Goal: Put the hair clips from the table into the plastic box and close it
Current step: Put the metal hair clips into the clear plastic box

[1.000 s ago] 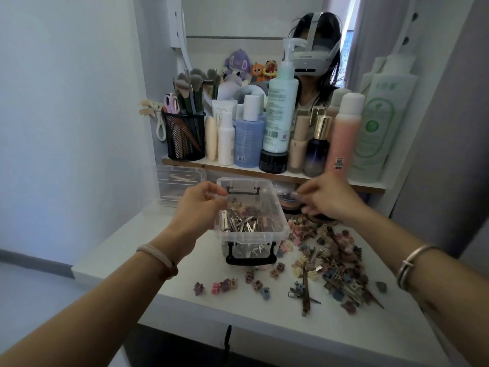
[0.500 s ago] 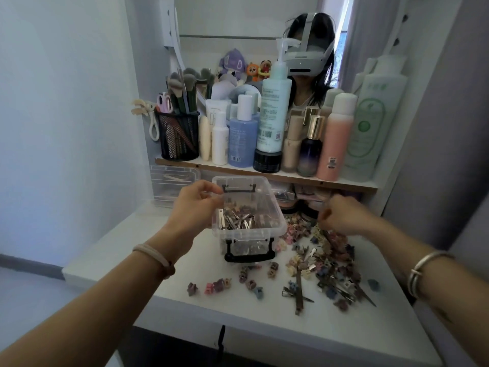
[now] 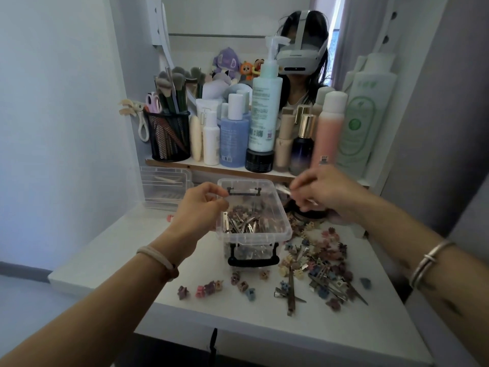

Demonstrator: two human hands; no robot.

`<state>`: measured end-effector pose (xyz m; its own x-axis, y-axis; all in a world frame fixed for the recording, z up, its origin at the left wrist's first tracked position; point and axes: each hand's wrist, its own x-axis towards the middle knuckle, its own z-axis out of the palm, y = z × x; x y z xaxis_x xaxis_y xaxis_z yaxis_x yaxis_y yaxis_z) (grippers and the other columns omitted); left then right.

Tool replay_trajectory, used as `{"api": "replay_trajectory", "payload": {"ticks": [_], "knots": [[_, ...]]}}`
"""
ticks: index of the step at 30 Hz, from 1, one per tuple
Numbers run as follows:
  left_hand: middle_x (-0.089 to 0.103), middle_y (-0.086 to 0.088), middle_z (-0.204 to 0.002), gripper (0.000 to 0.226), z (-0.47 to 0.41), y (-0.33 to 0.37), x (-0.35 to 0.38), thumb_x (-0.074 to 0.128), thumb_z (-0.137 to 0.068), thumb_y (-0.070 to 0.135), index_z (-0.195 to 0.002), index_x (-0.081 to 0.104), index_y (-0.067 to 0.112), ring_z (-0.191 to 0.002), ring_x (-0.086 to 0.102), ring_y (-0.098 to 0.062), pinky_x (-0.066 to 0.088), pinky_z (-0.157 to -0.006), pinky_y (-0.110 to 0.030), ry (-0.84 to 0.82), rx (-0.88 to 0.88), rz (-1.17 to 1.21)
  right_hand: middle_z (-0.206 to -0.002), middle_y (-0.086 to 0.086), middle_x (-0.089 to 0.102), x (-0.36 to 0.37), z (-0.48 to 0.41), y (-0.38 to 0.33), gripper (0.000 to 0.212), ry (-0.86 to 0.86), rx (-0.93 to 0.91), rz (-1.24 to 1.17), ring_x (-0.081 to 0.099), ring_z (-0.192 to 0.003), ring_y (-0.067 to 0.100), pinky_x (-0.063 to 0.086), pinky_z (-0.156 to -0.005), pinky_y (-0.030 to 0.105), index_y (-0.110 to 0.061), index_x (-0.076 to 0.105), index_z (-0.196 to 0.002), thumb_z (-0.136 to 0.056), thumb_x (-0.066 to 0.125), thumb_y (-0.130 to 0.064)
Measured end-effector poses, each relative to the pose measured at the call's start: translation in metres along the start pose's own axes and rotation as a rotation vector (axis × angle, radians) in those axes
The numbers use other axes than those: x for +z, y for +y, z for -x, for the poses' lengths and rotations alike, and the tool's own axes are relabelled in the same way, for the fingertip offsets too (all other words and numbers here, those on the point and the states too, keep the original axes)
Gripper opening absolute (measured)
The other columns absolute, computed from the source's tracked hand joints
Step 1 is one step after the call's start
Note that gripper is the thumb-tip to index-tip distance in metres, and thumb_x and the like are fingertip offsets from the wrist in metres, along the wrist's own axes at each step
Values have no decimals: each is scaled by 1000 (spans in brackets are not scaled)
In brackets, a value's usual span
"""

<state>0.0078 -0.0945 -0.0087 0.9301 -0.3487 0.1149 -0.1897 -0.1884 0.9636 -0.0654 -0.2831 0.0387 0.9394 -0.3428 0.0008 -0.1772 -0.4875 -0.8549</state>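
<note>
A clear plastic box (image 3: 280, 235) with black latches stands open in the middle of the white table (image 3: 105, 258), holding several metal and claw hair clips. My left hand (image 3: 198, 210) grips its left rim. My right hand (image 3: 325, 194) hovers at the box's far right corner and pinches a metal hair clip (image 3: 283, 189). A pile of hair clips (image 3: 317, 266) lies on the table right of the box. A few small claw clips (image 3: 209, 287) lie in front of it.
A shelf (image 3: 211, 168) behind the box carries bottles, tubes and a black mesh brush cup (image 3: 169, 136). A clear lid or tray (image 3: 164, 186) leans at the back left. A mirror above reflects a person wearing a headset. The table's front edge is near.
My right hand dipped to the clip pile, then rose back to the box's far right corner with a metal clip pinched. My left hand stayed on the box rim.
</note>
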Motion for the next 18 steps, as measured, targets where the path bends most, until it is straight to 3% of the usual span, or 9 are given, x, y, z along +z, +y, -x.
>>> {"api": "replay_trajectory", "payload": {"ticks": [2,6,9,12,15,18], "knots": [[54,-5,-81,18,1,0,2,53,-88,4,-81,55,20,-73,53,-18,45,-59,-26,-9,5,3,-67,5,65,5,7,-16,14,-71,-101,-82,63,-50,5,52,-50,13,-11,64,-73,-83,62,-1],[54,-8,-82,17,2,-1,4,54,-87,4,-81,56,20,-78,54,-22,46,-60,-28,-9,1,12,-85,-2,72,10,11,-17,7,-213,-182,15,69,-81,7,56,-78,18,-23,71,-75,-81,66,-21],[54,-10,-84,18,3,-1,2,53,-87,2,-81,56,19,-80,55,-25,47,-60,-28,6,-4,18,-76,-6,67,-1,6,-1,9,-48,-192,230,62,-74,6,51,-66,14,-18,72,-85,-86,63,-18],[56,-9,-85,17,3,0,0,53,-88,2,-82,56,18,-84,57,-25,50,-66,-30,5,-20,44,-80,-7,64,-4,0,27,15,-100,-80,583,55,-68,3,40,-56,12,-13,70,-97,-87,61,-12],[56,-8,-85,16,4,0,-3,53,-87,2,-83,57,17,-81,57,-23,49,-63,-29,18,-15,38,-106,1,68,5,-6,57,24,-180,-4,826,61,-88,12,46,-70,16,-14,69,-106,-84,65,-18],[54,-5,-79,16,4,0,-6,54,-87,3,-81,57,18,-73,55,-19,47,-60,-27,39,-10,34,-111,5,68,10,-11,67,20,-118,-10,894,62,-101,20,48,-80,27,-15,71,-101,-82,63,-14]]}}
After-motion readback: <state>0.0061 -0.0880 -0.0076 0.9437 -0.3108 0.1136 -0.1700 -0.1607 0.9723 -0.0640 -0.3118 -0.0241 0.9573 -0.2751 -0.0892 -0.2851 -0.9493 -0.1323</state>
